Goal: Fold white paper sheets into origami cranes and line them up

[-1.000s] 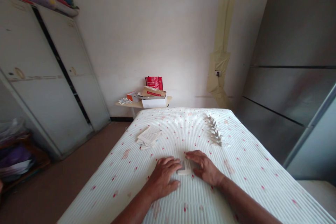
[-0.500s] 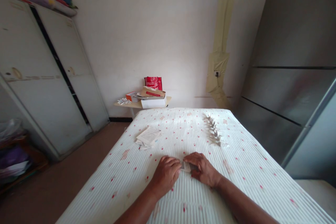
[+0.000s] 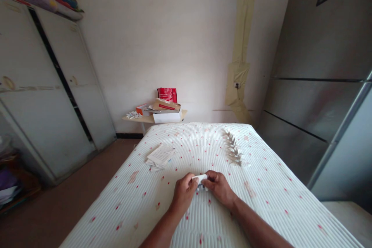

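A small folded piece of paper [image 3: 200,178] is held between both hands over the middle of the bed-like quilted surface [image 3: 186,143]. My left hand [image 3: 185,190] pinches its left end with thumb and fingers. At the right end, my right hand [image 3: 218,186] grips the paper the same way. Beyond my left hand lies a loose stack of printed paper sheets [image 3: 161,155]. A row of several folded paper figures [image 3: 233,148] stands beyond my right hand.
A small table [image 3: 147,119] against the wall holds a white box [image 3: 167,116], a red bag [image 3: 167,95] and small white pieces [image 3: 134,115]. A grey refrigerator [image 3: 308,85] stands at the right, a pale cabinet [image 3: 55,85] at the left.
The paper was flat on the cover under my hands; now it is raised and tilted, its white face showing. My fingers have closed around its ends. The view has shifted slightly.
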